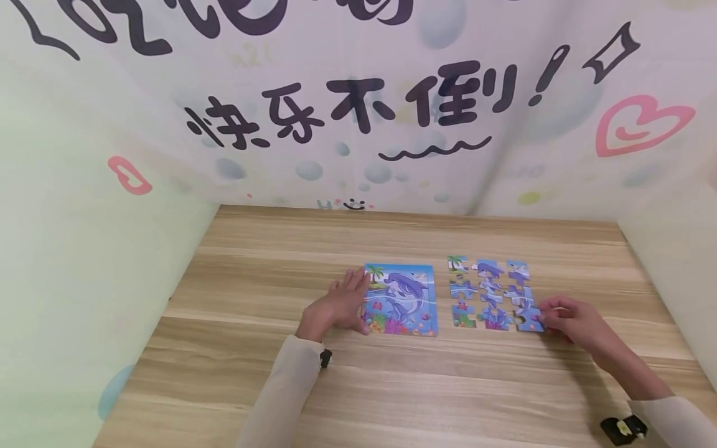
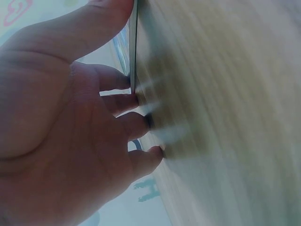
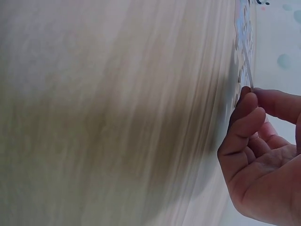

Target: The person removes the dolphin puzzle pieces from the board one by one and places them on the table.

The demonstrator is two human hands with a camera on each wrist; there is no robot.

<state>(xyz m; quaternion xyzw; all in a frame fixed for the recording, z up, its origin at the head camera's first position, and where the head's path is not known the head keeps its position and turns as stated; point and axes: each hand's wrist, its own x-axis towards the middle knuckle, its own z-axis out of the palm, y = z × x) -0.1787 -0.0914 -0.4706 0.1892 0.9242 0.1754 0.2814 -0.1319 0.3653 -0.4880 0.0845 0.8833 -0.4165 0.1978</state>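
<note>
A square picture board (image 1: 399,298) with dolphins, a palm tree and coral lies on the table. My left hand (image 1: 340,305) spreads along its left edge, thumb near the lower corner and fingers higher up. In the left wrist view, the thumb (image 2: 89,30) and fingertips meet the thin edge of the board (image 2: 133,52). To the right, puzzle pieces (image 1: 490,288) with matching dolphin art lie in rows with small gaps. Between thumb and index finger, my right hand (image 1: 571,320) pinches the lower right puzzle piece (image 1: 528,320), seen edge-on in the right wrist view (image 3: 249,70).
The wood-grain table (image 1: 448,379) runs back to a white printed curtain (image 1: 347,162) with dark lettering and hearts. A pale green wall (image 1: 73,261) borders it on the left and a pale panel (image 1: 672,267) on the right. Black straps sit at both wrists.
</note>
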